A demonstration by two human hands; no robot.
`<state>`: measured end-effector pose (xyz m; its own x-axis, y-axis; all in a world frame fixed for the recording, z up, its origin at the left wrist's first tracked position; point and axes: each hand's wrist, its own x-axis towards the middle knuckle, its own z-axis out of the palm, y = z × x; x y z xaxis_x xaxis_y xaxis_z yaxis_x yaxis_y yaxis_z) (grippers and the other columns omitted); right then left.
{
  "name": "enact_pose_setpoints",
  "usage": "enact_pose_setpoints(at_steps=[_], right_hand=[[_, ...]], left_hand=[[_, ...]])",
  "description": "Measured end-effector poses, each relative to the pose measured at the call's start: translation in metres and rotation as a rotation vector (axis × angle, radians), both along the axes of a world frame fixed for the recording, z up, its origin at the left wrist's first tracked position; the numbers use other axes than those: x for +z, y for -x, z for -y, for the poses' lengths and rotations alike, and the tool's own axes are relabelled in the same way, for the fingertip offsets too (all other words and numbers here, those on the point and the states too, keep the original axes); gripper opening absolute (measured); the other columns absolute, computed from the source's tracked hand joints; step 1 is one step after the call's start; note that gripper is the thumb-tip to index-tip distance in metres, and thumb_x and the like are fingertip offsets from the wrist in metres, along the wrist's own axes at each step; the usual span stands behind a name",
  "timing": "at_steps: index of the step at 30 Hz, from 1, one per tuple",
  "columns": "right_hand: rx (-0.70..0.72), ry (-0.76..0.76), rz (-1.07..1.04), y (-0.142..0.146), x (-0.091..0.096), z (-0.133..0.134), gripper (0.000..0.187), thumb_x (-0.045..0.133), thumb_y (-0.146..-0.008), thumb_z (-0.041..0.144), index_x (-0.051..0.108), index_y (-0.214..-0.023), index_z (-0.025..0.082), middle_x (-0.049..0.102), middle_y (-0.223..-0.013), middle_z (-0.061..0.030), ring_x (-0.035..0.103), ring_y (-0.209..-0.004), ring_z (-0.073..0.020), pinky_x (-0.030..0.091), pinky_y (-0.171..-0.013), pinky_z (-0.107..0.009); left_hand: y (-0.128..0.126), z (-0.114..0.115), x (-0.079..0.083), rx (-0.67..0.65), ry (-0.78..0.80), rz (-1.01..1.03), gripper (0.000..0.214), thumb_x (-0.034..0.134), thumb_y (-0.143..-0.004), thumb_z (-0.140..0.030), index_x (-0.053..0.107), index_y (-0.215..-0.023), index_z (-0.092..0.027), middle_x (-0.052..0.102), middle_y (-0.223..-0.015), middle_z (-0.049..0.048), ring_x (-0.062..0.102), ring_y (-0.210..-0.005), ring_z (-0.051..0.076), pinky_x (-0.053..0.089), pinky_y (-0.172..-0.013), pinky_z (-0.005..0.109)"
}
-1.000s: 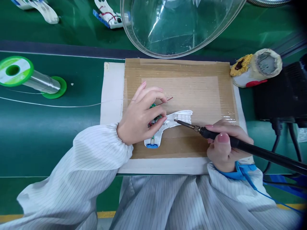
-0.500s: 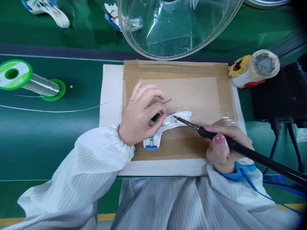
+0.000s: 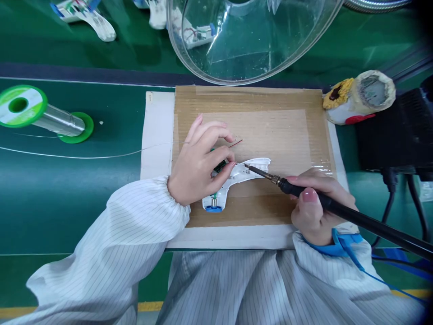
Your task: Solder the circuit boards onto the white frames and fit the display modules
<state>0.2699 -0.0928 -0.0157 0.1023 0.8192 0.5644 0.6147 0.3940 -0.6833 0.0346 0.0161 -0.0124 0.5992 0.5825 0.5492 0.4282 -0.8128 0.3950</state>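
From the head-worn camera, a person in a striped antistatic smock (image 3: 111, 234) works over a cardboard sheet (image 3: 270, 124) laid on a green bench mat (image 3: 84, 225). At the sheet's centre lies a white plastic housing (image 3: 252, 170), with a blue cap (image 3: 214, 209) at its near end. A small green circuit board (image 3: 219, 166) sits on the housing, and a red wire (image 3: 237, 143) leads off it. The left hand (image 3: 199, 169) is on the sheet, its thumb and fingers closed narrowly around the board and housing. A thin solder wire (image 3: 101, 155) runs from a green-rimmed spool (image 3: 23, 106), left of the sheet, to those fingers. The right hand (image 3: 316, 207), above a blue wrist strap (image 3: 341, 243), has its fingers wrapped firmly around a black soldering iron (image 3: 304, 192). The iron's tip hovers at the housing, just beside the left hand; contact cannot be told. Beyond the sheet stands a clear plastic dome (image 3: 250, 40). To the sheet's right sit a cloth-wrapped cylinder (image 3: 358, 97) and a black unit (image 3: 389, 131) with cables.
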Motion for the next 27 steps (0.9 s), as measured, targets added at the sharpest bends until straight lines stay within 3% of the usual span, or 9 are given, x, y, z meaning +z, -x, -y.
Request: enact_pose_setpoints(at_steps=[4, 6, 9, 12, 16, 17, 19, 22, 27], right_hand=[[0.017, -0.139, -0.022, 0.006, 0.001, -0.007, 0.017, 0.06, -0.099, 0.026, 0.076, -0.103, 0.026, 0.065, -0.066, 0.0014, 0.056, -0.051, -0.0151, 0.042, -0.045, -0.032], [0.039, -0.159, -0.021, 0.006, 0.001, -0.007, 0.017, 0.06, -0.099, 0.026, 0.076, -0.105, 0.028, 0.067, -0.067, 0.0007, 0.056, -0.05, -0.0162, 0.043, -0.045, -0.034], [0.009, -0.16, -0.047, 0.004, 0.001, -0.006, 0.019, 0.058, -0.101, 0.033, 0.076, -0.106, 0.031, 0.068, -0.069, -0.0006, 0.058, -0.054, -0.0193, 0.044, -0.047, -0.037], [-0.147, -0.222, -0.139, 0.004, 0.0, -0.008, 0.022, 0.059, -0.102, 0.044, 0.077, -0.105, 0.031, 0.068, -0.073, -0.0003, 0.056, -0.052, -0.0172, 0.044, -0.047, -0.035], [-0.256, -0.153, -0.314, 0.007, -0.002, -0.01, 0.03, 0.064, -0.099, 0.054, 0.077, -0.112, 0.031, 0.075, -0.098, -0.0031, 0.056, -0.045, -0.0112, 0.039, -0.038, -0.03], [-0.235, -0.091, -0.316, 0.008, -0.001, -0.011, 0.028, 0.063, -0.1, 0.051, 0.075, -0.117, 0.032, 0.076, -0.104, -0.0034, 0.062, -0.049, -0.0122, 0.044, -0.041, -0.03], [-0.172, 0.039, -0.231, 0.008, -0.001, -0.011, 0.025, 0.063, -0.103, 0.038, 0.07, -0.126, 0.034, 0.077, -0.11, -0.0024, 0.076, -0.073, -0.0176, 0.061, -0.065, -0.033], [-0.048, 0.15, -0.017, 0.009, -0.001, -0.014, 0.033, 0.07, -0.098, 0.025, 0.066, -0.13, 0.031, 0.08, -0.113, -0.0021, 0.076, -0.11, -0.0218, 0.061, -0.098, -0.038], [0.078, 0.194, 0.166, 0.009, -0.008, -0.021, 0.041, 0.071, -0.095, 0.017, 0.064, -0.133, 0.031, 0.078, -0.123, -0.0024, 0.077, -0.11, -0.0204, 0.066, -0.094, -0.032]], left_hand=[[-0.003, 0.003, 0.001, -0.008, -0.003, -0.017, 0.011, 0.06, -0.093, -0.018, 0.064, -0.085, -0.023, 0.068, -0.114, 0.0052, 0.062, -0.124, 0.029, 0.035, -0.121, 0.07], [0.0, -0.002, 0.005, 0.002, 0.009, 0.036, 0.01, 0.061, -0.094, -0.019, 0.065, -0.085, -0.023, 0.069, -0.113, 0.0065, 0.064, -0.118, 0.028, 0.047, -0.114, 0.062], [0.01, -0.02, 0.015, 0.161, 0.061, 0.081, 0.008, 0.063, -0.095, -0.019, 0.069, -0.09, -0.019, 0.07, -0.105, 0.0083, 0.069, -0.097, 0.023, 0.062, -0.087, 0.041], [0.014, -0.043, 0.027, 0.294, -0.034, -0.167, 0.012, 0.062, -0.092, -0.016, 0.074, -0.096, -0.015, 0.072, -0.105, 0.0086, 0.069, -0.095, 0.025, 0.061, -0.077, 0.037], [-0.007, -0.051, 0.037, 0.14, -0.027, -0.371, 0.017, 0.066, -0.091, -0.025, 0.076, -0.078, -0.02, 0.074, -0.083, 0.0025, 0.07, -0.078, 0.023, 0.057, -0.067, 0.035], [-0.015, -0.051, 0.039, 0.075, 0.031, -0.409, 0.018, 0.068, -0.089, -0.026, 0.075, -0.072, -0.021, 0.073, -0.074, 0.0007, 0.068, -0.068, 0.021, 0.055, -0.063, 0.033], [-0.025, -0.05, 0.043, -0.023, 0.175, -0.452, 0.014, 0.073, -0.083, -0.022, 0.077, -0.07, -0.024, 0.073, -0.068, -0.0022, 0.065, -0.059, 0.019, 0.052, -0.058, 0.03], [-0.024, -0.05, 0.054, -0.099, 0.387, -0.322, 0.011, 0.073, -0.086, -0.02, 0.081, -0.083, -0.027, 0.077, -0.074, -0.0044, 0.07, -0.061, 0.017, 0.054, -0.059, 0.029], [-0.006, -0.033, 0.067, -0.235, 0.677, 0.021, 0.017, 0.066, -0.099, -0.03, 0.078, -0.092, -0.022, 0.078, -0.078, 0.0002, 0.073, -0.06, 0.016, 0.058, -0.053, 0.026]])
